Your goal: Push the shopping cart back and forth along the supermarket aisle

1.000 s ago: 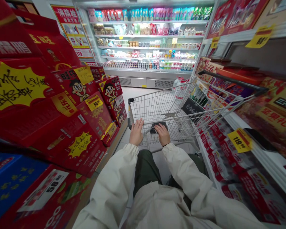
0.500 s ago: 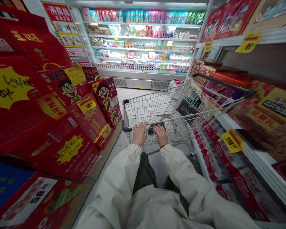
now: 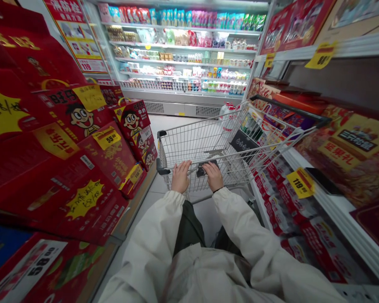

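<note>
R hand (image 3: 213,176) on dark item (image 3: 206,168) at wire cart (image 3: 189,147) rear, L hand (image 3: 180,177) just left, both grips spread, no pinch.

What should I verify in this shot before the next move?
Left hand resting on the shopping cart: ok.
Right hand resting on the shopping cart: ok.
Dark item at the right hand's fingers identified: cannot tell, too small and partly covered.
Dark item held by the right hand: cannot tell.
Shopping cart apart from the red gift boxes on the left: cannot tell from this angle.
Only the person's own hands in view: ok.
</note>
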The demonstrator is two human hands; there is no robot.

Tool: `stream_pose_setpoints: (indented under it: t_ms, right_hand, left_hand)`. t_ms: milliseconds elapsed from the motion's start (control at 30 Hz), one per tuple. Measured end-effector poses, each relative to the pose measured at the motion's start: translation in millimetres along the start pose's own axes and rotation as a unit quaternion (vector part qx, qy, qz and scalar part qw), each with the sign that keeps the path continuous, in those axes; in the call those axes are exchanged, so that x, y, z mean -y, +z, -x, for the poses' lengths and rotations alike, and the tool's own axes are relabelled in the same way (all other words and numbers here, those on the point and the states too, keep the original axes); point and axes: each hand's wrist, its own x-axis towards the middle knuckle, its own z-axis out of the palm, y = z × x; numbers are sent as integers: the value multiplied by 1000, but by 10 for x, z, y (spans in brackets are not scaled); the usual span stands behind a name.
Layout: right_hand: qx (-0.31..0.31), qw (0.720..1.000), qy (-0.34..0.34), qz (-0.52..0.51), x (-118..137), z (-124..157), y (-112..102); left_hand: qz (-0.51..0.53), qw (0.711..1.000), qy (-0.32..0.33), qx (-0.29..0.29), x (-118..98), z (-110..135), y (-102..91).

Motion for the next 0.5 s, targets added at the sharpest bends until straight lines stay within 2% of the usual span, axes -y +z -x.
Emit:
stream_pose_setpoints:
  t_ms: [133, 267, 400, 500]
  right_hand:
    - [-1, 1000, 9, -29, -14, 38, 30]
    - [-13, 993, 38, -112, -21, 137, -121]
    - [-106, 962, 148, -205, -78, 380, -284]
    - [-176, 932, 222, -225, -157, 519, -354]
  left_hand:
    - [4, 1000, -3, 7, -12, -6, -26]
    - [5, 1000, -2, 4, -5, 2, -35]
    - [2, 1000, -7, -1, -19, 3, -22]
    - [5, 1000, -25, -6, -87, -26, -19]
